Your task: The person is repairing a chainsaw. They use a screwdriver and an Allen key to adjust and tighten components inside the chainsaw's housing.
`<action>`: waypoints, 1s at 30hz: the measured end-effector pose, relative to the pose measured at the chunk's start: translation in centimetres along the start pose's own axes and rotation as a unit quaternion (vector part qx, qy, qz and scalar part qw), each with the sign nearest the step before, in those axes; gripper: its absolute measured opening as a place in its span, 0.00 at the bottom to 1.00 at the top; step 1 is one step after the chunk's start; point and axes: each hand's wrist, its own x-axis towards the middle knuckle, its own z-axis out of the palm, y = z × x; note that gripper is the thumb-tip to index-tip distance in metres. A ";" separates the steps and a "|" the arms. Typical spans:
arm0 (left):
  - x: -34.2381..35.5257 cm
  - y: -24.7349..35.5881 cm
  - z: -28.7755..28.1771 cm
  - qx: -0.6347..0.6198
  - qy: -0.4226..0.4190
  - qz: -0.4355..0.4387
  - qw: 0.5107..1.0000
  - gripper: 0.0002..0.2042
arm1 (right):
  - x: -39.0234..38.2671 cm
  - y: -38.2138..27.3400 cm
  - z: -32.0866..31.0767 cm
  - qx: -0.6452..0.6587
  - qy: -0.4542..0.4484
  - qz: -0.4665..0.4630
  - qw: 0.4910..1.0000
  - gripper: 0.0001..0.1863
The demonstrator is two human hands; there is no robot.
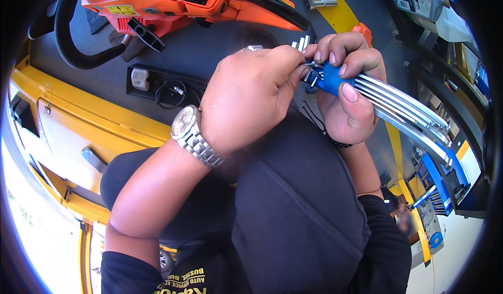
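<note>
My right hand (349,117) is closed on a blue holder (331,78) with several long silver hex keys (403,109) fanning out to the right, their bent ends at the far tips. Beside it, my left hand (249,92), with a silver watch (185,126) on its wrist, pinches at thin metal pieces at the holder's left end; exactly which piece is hard to make out. Short silver ends (301,43) stick up just behind the left fingertips.
An orange chainsaw (178,3) lies at top left, near a ratchet wrench (322,3). Below are a black tray (146,92) and a yellow frame (89,111). Plastic jugs (419,2) stand top right. A co-worker (402,210) is partly visible at lower right.
</note>
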 end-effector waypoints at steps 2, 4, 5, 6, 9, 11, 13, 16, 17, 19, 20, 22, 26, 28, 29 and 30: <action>0.1 -0.7 -0.1 -0.028 -0.001 0.023 0.999 0.07 | 0.0 0.1 0.3 0.005 0.016 -0.002 1.000 0.12; 0.1 -0.6 -0.1 -0.121 0.009 0.008 0.993 0.09 | 0.3 0.3 0.2 0.063 0.044 0.003 0.997 0.10; 0.0 -0.7 0.0 -0.167 0.014 0.002 0.986 0.11 | 0.4 0.4 0.1 0.092 0.058 0.005 0.994 0.09; 0.0 -0.9 -0.1 -0.171 0.015 -0.002 0.985 0.12 | 0.5 0.4 -0.1 0.136 0.062 0.015 0.989 0.08; 0.3 -1.4 -0.2 -0.163 0.010 0.005 0.987 0.18 | 0.6 0.5 -1.0 0.213 0.084 0.074 0.971 0.11; 0.5 -0.1 -0.5 -0.119 -0.003 0.033 0.992 0.21 | 0.5 0.3 -0.5 0.233 0.098 0.088 0.963 0.12; 0.2 0.0 0.0 -0.082 0.000 0.049 0.995 0.24 | 0.3 0.2 0.0 0.239 0.102 0.102 0.960 0.13; -0.3 -0.4 0.4 -0.026 0.006 0.088 0.996 0.24 | 0.4 0.8 -0.8 0.241 0.034 0.077 0.967 0.14; -0.4 -0.5 0.6 0.001 0.023 0.114 0.993 0.24 | 0.5 0.7 -0.7 0.251 0.032 0.081 0.964 0.14; -0.8 -0.7 1.0 0.057 0.057 0.166 0.983 0.23 | 0.8 0.6 -0.2 0.271 0.030 0.090 0.958 0.14; -0.9 -0.4 1.3 0.070 0.068 0.171 0.981 0.19 | 0.9 0.6 -0.3 0.263 0.013 0.083 0.961 0.14; -1.0 -1.0 1.1 0.070 0.066 0.198 0.975 0.18 | 1.0 0.7 -0.5 0.248 -0.020 0.068 0.966 0.13; -1.1 -1.3 0.8 0.052 0.033 0.216 0.975 0.14 | 0.8 0.9 -0.6 0.259 -0.033 0.074 0.962 0.13; -1.2 -1.4 0.6 0.038 0.008 0.220 0.975 0.14 | 0.5 0.9 -0.5 0.271 -0.039 0.081 0.958 0.13; -1.2 -1.3 0.4 0.033 0.000 0.226 0.974 0.13 | 0.4 1.0 -0.6 0.287 -0.046 0.086 0.953 0.13; -1.1 -1.2 0.3 0.029 -0.008 0.231 0.972 0.12 | 0.4 1.0 -0.8 0.302 -0.054 0.091 0.947 0.13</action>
